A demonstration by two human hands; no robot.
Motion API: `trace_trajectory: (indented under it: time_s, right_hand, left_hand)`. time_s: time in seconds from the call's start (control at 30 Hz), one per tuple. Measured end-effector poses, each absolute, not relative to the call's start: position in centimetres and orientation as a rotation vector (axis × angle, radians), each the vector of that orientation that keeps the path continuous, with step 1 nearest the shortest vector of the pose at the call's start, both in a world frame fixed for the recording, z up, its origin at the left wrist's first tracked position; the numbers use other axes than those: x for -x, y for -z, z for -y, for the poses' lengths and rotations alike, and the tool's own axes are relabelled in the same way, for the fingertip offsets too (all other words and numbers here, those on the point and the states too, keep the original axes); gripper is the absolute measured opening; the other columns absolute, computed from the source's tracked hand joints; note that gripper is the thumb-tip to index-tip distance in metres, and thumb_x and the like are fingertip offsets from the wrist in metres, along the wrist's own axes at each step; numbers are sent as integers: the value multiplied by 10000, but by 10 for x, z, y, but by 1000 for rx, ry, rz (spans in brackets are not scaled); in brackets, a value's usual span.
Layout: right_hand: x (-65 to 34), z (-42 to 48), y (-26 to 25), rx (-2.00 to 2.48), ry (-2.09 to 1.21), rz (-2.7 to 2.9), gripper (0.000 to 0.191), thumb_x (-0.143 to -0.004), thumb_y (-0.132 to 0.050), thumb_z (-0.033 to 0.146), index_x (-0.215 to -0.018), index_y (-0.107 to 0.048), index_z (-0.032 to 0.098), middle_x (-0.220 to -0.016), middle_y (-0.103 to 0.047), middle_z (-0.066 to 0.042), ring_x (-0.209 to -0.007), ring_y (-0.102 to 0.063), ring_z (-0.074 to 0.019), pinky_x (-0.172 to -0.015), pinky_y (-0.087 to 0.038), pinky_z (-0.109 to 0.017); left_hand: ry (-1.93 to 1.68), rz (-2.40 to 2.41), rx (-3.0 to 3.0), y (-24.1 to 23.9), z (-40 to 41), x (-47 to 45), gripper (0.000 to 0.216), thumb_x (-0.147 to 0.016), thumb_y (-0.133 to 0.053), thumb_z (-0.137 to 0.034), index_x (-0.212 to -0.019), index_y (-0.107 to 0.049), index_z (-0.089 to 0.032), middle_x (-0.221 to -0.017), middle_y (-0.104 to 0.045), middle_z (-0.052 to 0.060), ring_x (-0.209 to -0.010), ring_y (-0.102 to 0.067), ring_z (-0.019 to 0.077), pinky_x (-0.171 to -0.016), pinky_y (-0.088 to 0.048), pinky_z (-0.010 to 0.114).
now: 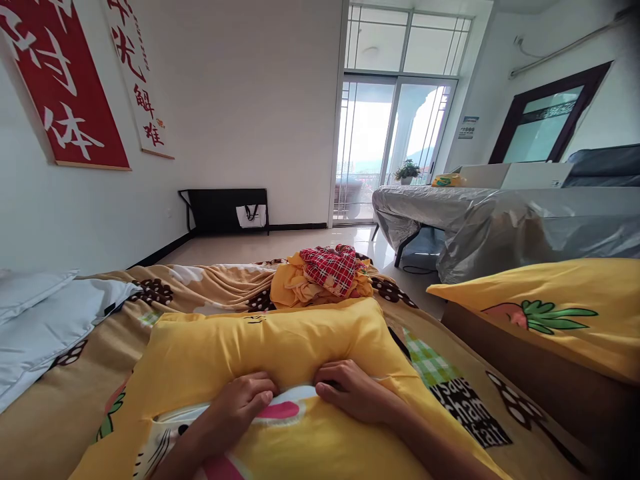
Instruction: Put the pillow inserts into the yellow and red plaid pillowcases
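Left hand (pixel 245 403) and right hand (pixel 350 390) sit at eleven and one on yellow pillow (pixel 300 343), curled along its slit (pixel 183 412), probably steadying the fabric — fingertips hidden, can't tell if pinching. Pillow at six o'clock, flat on blanket (pixel 45 433), likely for support. Plaid cloth (pixel 333 268) bundled at twelve, seemingly parked aside; plastic-covered table (pixel 480 213) beyond, two o'clock.
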State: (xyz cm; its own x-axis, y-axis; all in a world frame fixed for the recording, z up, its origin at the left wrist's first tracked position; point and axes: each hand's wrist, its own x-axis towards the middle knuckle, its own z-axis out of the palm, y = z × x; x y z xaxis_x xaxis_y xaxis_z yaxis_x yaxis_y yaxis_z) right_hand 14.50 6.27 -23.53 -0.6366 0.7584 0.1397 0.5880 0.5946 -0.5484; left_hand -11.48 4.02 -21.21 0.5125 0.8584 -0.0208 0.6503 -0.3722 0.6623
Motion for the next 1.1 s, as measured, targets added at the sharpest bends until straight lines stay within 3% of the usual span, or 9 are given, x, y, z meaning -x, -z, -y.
trace_trajectory:
  time_s: [0.8, 0.97, 1.1]
  right_hand:
    - [-143, -62, 238, 1086, -665, 2423, 306, -939, -447, 362, -794, -647, 182, -799, -660, -17, -737, -576, -139, -711, -390, -231]
    - [-143, -51, 227, 1098, -541, 2327, 250, -925, -473, 343, -865, -661, 190, -865, -657, -30, -810, -581, -157, -754, -406, -251]
    - [-161, -47, 209, 1096, -552, 2282, 221, -909, -479, 314, -876, -665, 199, -898, -660, -35, -799, -585, -152, -729, -430, -253]
  left_hand:
    - [-514, -1156, -2111, 222, -45, 118, 436, -901, -341, -461, -852, -688, -202, -908, -648, 39, -863, -573, 188, -822, -418, 263]
    - [-610, -1133, -2018, 208, -47, 126, 472, -912, -337, -514, -849, -664, -180, -893, -624, 34, -876, -568, 180, -853, -413, 264]
    - [-627, -1186, -2064, 187, -38, 142, 468, -878, -378, -528, -798, -671, -171, -830, -629, 34, -787, -564, 175, -756, -424, 266]
